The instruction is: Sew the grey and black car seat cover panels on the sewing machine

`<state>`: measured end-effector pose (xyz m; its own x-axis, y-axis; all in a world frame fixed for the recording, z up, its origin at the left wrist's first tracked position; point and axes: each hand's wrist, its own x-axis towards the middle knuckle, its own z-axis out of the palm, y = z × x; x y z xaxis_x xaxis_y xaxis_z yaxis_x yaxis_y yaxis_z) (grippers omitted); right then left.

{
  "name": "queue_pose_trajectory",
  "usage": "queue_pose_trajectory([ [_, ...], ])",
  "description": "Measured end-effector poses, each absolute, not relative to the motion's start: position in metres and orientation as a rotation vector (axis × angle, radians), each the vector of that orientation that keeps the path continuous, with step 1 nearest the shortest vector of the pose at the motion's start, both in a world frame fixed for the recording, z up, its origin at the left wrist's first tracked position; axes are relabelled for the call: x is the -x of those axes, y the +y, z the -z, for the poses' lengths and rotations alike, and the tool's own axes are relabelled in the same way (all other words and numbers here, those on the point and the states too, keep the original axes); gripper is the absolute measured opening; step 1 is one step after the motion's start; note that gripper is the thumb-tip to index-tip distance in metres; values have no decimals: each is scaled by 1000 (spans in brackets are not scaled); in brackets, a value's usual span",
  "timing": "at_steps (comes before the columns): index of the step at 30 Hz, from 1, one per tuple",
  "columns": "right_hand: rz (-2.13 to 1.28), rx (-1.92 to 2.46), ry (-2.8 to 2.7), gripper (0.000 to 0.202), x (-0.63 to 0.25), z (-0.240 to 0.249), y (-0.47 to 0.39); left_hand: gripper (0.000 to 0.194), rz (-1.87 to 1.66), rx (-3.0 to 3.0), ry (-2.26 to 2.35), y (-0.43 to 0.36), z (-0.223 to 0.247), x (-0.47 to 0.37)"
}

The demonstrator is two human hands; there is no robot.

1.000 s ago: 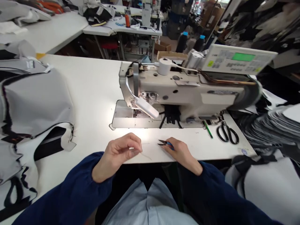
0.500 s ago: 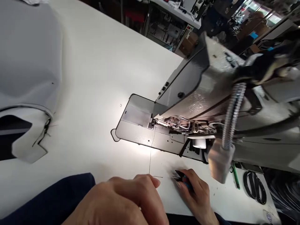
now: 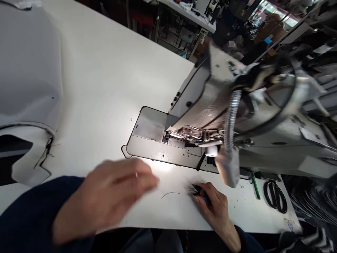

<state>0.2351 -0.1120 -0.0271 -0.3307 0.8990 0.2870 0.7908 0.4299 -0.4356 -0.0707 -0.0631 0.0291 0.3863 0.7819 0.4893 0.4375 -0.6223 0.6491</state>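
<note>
- Snips [image 3: 202, 194] being gripped by right fingers [image 3: 210, 190]; probably light, stiff, best held by the handle [image 3: 206, 199].
- Left fingers [image 3: 144, 176] being blurred, grip can't be told.
- Thread [image 3: 171, 192] being carried by the counter [image 3: 100, 77] between both; likely floppy, best end-pinched.

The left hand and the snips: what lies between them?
In the head view, a short dark thread lies on the white tabletop between the left hand and the snips held in the right hand.
</note>
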Motion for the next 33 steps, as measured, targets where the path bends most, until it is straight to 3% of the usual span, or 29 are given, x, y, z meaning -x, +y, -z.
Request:
queue_pose_trajectory([
  [5, 31, 1537, -2199, 26, -233, 36, -111, 24, -1099, -2330, 1343, -21, -8, 79],
  [10, 399, 1599, -2204, 29, -238, 45, -109, 28, -959, -2332, 1286, -17, 15, 56],
  [19, 327, 1528, -2170, 25, -241, 53, -110, 27, -709, -2258, 1107, 12, 24, 35],
  [27, 248, 1573, -1902, 24, -290, 36, -124, 28, -441, -2192, 1397, 10, 4, 128],
  [33, 232, 1578, -1931, 22, -284, 32, -124, 28, -536, -2404, 1551, 21, 11, 95],
])
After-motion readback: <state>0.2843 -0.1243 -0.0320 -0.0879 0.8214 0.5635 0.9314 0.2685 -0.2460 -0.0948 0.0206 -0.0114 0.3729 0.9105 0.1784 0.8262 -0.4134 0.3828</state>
